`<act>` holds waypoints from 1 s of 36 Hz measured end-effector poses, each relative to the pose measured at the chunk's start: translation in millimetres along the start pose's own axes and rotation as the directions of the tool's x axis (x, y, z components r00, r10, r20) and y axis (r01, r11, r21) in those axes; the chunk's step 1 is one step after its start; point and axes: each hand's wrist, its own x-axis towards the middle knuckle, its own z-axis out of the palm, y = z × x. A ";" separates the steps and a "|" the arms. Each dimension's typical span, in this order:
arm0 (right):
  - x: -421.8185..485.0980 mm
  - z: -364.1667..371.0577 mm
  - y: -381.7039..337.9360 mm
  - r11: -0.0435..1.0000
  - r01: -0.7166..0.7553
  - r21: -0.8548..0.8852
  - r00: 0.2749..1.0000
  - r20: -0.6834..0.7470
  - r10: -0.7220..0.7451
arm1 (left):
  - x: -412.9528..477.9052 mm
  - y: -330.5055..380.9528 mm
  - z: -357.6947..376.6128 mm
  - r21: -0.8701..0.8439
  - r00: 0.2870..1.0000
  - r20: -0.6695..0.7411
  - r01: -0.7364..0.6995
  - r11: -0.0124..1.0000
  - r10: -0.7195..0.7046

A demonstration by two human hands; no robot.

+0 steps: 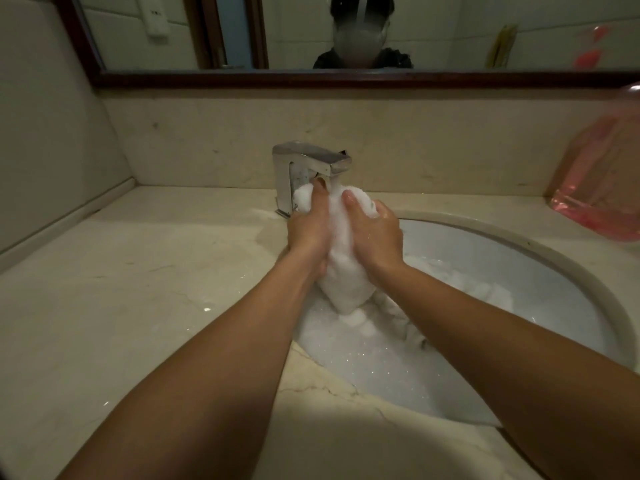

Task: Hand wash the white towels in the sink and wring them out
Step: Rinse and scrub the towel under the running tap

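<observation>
White, suds-soaked towel (346, 282) hangs bunched at frame centre, lifted above the sink (519, 237) just under the chrome faucet (301, 168). Your left hand (308, 233) and right hand (375, 233) squeeze its upper part from either side, fingers curled round it, thumbs up. More white cloth (467, 289) lies in the foamy basin, right of centre.

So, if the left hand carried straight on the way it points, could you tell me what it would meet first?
Most likely the chrome faucet: the left hand, gripping the soapy white towel, points up at it from just below, though depth is unclear.
</observation>
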 end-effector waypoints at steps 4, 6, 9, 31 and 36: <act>2.6 -1.9 3.6 1.000 0.024 -0.003 1.000 0.004 -0.024 | 4.9 1.0 -0.8 0.005 0.998 -0.068 -0.008 1.000 0.009; 3.3 -3.2 2.3 1.000 -0.019 0.013 1.000 0.023 0.019 | 4.0 1.8 -1.4 0.007 0.997 -0.074 0.007 1.000 -0.007; 5.4 -9.0 0.8 0.998 -0.059 -0.021 0.997 0.048 0.060 | 4.1 2.5 -0.7 -0.047 0.998 -0.045 0.052 0.998 -0.054; 0.5 -13.1 -0.2 0.984 -0.136 0.118 0.989 0.073 0.128 | 28.4 -14.0 0.5 0.026 0.951 0.272 0.145 0.989 -0.146; 2.3 -8.9 -4.9 0.981 -0.192 -0.013 0.977 0.091 0.193 | 31.4 -13.6 0.7 -0.039 0.978 0.157 0.142 0.989 -0.135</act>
